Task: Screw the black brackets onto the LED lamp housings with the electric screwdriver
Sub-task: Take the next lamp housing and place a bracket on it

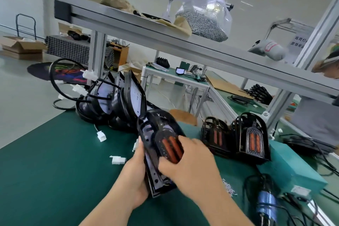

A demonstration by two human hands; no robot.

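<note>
Now the left hand (135, 174) is closing its grip on the back edge of a lamp housing (159, 152), held just above the desk (55, 170), and the right hand (190, 163) is gripping its front. I think it is needing to sit flat and steady before anyone is reaching for the screwdriver (266, 205), lying further right.

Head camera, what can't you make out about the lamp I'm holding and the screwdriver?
1. The lamp housing, head view: motion-blurred, and the right hand covers its lower front, so screws and bracket fit are unreadable.
2. The left hand: its fingers are hidden behind the housing.
3. The electric screwdriver: its lower end is cut off by the bottom edge.
4. The wall sign: blurred, partly behind the frame post.
</note>
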